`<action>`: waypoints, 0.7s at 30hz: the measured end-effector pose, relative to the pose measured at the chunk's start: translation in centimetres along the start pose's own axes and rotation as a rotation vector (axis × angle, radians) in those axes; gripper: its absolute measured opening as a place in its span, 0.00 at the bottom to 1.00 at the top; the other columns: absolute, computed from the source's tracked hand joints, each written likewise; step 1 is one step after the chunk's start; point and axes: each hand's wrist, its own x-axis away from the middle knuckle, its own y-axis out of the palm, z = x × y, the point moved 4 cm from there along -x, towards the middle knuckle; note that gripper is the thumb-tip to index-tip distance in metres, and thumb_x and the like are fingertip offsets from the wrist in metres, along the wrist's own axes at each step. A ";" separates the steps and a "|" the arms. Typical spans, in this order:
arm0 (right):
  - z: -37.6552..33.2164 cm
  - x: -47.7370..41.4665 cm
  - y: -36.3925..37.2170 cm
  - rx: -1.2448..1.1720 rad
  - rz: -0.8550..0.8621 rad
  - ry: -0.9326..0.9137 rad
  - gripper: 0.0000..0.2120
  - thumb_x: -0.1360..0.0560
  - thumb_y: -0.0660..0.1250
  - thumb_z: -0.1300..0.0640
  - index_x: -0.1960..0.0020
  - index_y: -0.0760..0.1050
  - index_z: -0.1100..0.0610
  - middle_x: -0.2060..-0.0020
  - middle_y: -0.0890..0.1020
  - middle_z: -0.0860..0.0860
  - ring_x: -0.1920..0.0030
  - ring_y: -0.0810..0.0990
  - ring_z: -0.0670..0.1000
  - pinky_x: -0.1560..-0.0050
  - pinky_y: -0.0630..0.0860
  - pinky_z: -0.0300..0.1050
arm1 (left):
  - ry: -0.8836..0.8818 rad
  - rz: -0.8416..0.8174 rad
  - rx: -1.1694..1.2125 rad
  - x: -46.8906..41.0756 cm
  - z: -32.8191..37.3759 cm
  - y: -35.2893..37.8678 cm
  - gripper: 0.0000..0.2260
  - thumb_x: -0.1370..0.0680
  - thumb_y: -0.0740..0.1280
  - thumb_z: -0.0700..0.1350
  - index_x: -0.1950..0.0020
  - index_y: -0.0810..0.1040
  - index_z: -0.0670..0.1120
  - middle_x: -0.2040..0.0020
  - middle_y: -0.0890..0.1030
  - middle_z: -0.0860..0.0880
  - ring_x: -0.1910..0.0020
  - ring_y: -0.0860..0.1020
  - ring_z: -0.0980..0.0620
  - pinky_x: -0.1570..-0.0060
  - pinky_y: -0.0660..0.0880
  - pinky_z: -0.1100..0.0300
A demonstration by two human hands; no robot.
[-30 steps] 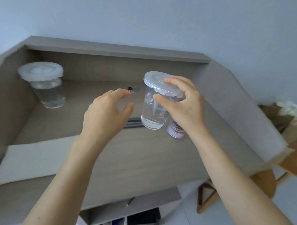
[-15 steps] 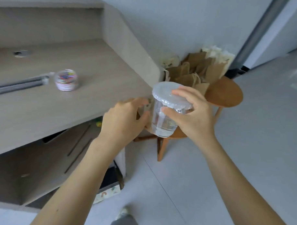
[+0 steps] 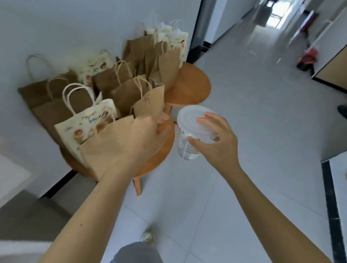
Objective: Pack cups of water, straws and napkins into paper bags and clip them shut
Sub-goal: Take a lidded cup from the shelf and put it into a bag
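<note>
One cup in play: clear, a little water in the bottom, white lid on. My right hand grips it from above, fingers spread over the lid and thumb against the wall. It hangs in the air just off the right edge of the near stool, over the floor tiles.

Changes from half a second back:
- The desk and the jar of clips are gone from view, and the bags now fill the left and centre.
- My left hand has left the cup's side. It now reaches over the front brown bag, fingers straight and relaxed, holding nothing. Whether it touches the paper, I cannot tell.
- The right hand's grip on the cup is unchanged.

Counts:
- Two round wooden stools, the near one and the far stool behind it. The bags hide where they meet.
- Roughly ten bags with twisted handles, crowded along the wall. Overlap and blur block an exact tally.
- Three of them are white and printed: one just behind the front brown bag, one mid-row, one at the far end.
- The rest are plain brown.
</note>
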 end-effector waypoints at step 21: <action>27.3 -34.6 -2.5 0.025 0.014 -0.031 0.22 0.39 0.76 0.52 0.47 0.79 0.55 0.43 0.73 0.46 0.41 0.70 0.42 0.48 0.71 0.28 | 0.033 -0.031 -0.007 -41.1 9.2 17.2 0.12 0.23 0.64 0.48 0.40 0.77 0.50 0.44 0.80 0.52 0.45 0.77 0.51 0.47 0.75 0.53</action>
